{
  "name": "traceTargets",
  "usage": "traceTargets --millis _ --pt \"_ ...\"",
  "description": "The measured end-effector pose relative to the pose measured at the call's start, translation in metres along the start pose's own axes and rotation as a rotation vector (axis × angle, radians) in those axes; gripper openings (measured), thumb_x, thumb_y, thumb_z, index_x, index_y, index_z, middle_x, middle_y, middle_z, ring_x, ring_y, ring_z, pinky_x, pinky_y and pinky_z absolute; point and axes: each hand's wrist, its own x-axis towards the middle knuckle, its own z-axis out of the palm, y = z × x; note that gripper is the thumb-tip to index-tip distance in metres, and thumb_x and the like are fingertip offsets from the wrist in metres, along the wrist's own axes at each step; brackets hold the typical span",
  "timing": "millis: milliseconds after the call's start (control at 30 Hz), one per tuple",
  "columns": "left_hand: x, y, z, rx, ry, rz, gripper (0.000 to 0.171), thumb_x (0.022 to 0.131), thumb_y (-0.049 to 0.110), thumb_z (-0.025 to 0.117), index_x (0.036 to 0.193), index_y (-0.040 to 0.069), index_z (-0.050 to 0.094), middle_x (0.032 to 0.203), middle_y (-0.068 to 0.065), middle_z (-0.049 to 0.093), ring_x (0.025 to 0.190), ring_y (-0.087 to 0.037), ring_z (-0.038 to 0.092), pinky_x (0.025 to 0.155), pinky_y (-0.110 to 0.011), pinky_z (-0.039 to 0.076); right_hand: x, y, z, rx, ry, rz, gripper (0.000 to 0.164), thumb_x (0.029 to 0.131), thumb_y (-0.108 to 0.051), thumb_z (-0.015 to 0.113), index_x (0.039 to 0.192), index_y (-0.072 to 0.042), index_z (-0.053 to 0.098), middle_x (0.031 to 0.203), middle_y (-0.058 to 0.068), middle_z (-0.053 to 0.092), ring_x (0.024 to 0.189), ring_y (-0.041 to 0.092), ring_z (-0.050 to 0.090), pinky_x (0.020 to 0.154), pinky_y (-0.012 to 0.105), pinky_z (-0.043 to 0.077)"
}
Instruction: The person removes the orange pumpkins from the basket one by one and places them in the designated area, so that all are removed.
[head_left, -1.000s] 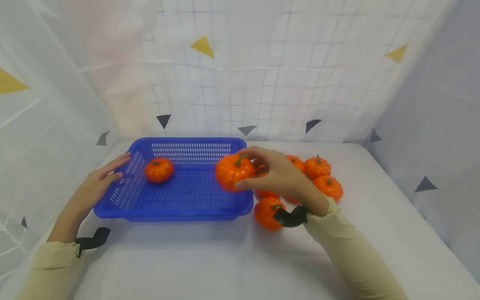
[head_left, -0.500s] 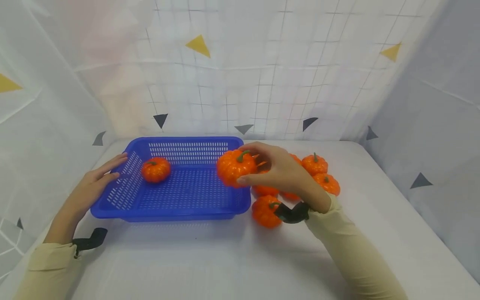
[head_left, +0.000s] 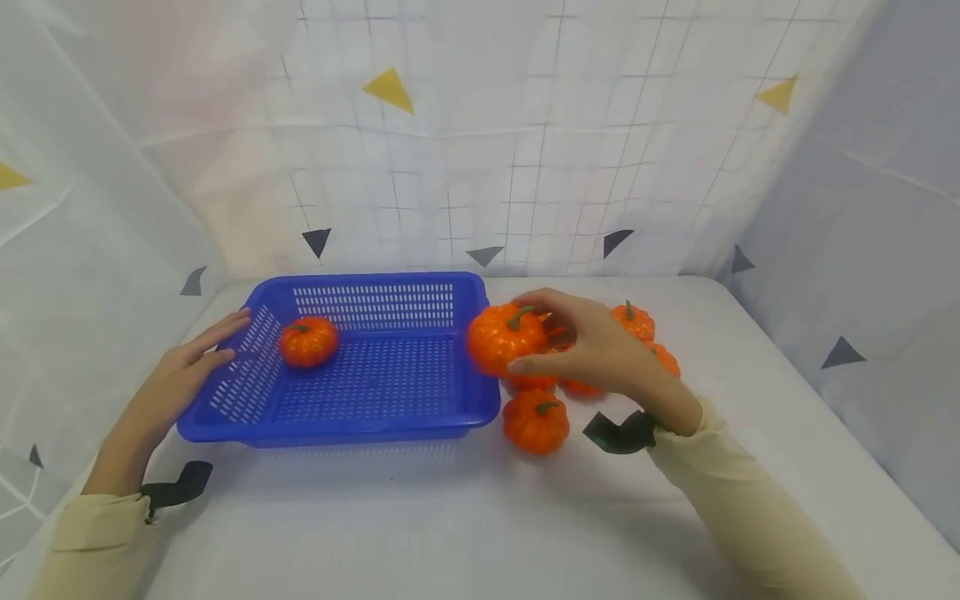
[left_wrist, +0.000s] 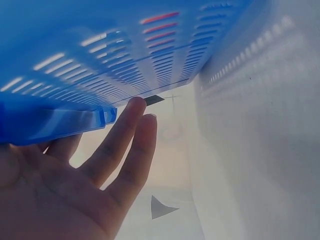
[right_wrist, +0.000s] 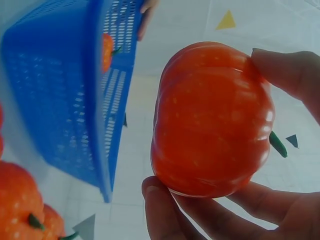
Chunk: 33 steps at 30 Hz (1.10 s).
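My right hand [head_left: 588, 343] grips a small orange pumpkin [head_left: 507, 340] with a green stem, thumb on one side and fingers on the other. In the head view it overlaps the right rim of the blue plastic basket [head_left: 360, 429]. The right wrist view shows the held pumpkin [right_wrist: 212, 120] up close, its stem pointing away. A second pumpkin [head_left: 309, 342] lies inside the basket at the left. My left hand [head_left: 176, 379] rests at the basket's left rim with extended fingers. In the left wrist view, that hand [left_wrist: 85, 185] lies under the slotted side wall [left_wrist: 125, 65].
Several more pumpkins are grouped on the white table right of the basket, partly hidden behind my right hand and the held one. The nearest pumpkin [head_left: 536, 422] sits by the basket's front right corner. White sheeting [head_left: 420, 183] surrounds the table [head_left: 322, 533].
My right hand has drawn to the right with the pumpkin, from over the basket's inside to its right rim. My left hand keeps its place at the left rim. The view shifts slightly.
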Motion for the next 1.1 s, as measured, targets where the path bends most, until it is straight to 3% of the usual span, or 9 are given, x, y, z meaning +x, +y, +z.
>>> traceTargets --millis 200,333,500,800,1100 --pt "0.003 -0.002 0.005 -0.004 -0.008 0.006 0.050 0.114 0.019 0.042 0.161 0.004 0.036 0.170 -0.018 0.021 0.154 -0.046 0.010 0.112 -0.080 0.002 -0.017 0.013 -0.012 -0.073 0.008 0.038 0.071 0.081 -0.043 0.090 0.142 -0.022 0.061 0.127 -0.003 0.067 0.115 0.022 0.063 0.097 0.049 0.054" --pt "0.003 -0.001 0.007 0.003 -0.016 0.000 0.050 0.113 0.020 0.043 0.160 0.003 0.037 0.169 -0.019 0.021 0.153 -0.048 0.010 0.111 -0.081 0.005 -0.028 0.020 -0.016 -0.093 0.023 0.061 0.068 0.081 -0.043 0.091 0.139 -0.020 0.062 0.122 -0.002 0.068 0.110 0.021 0.065 0.095 0.047 0.056" --pt "0.000 0.001 0.005 0.010 -0.016 -0.005 0.050 0.113 0.020 0.043 0.160 0.003 0.038 0.169 -0.019 0.022 0.154 -0.047 0.010 0.111 -0.081 0.005 -0.037 0.029 -0.017 -0.079 0.013 0.056 0.068 0.082 -0.038 0.091 0.141 -0.018 0.061 0.120 0.000 0.068 0.107 0.020 0.065 0.091 0.046 0.058" --pt "-0.004 0.003 0.001 -0.029 -0.017 -0.005 0.051 0.113 0.021 0.044 0.160 0.004 0.038 0.170 -0.016 0.022 0.156 -0.038 0.009 0.113 -0.079 0.003 -0.050 0.044 -0.023 -0.187 0.018 0.084 0.074 0.081 -0.044 0.091 0.139 -0.010 0.060 0.127 0.005 0.067 0.109 0.026 0.065 0.089 0.047 0.059" --pt "-0.001 0.008 -0.003 -0.042 -0.025 -0.016 0.051 0.113 0.021 0.044 0.162 0.007 0.036 0.170 -0.014 0.021 0.155 -0.042 0.008 0.114 -0.078 0.002 -0.062 0.053 -0.030 -0.212 0.000 0.103 0.075 0.082 -0.046 0.090 0.138 -0.007 0.059 0.133 0.009 0.065 0.110 0.027 0.065 0.091 0.047 0.059"
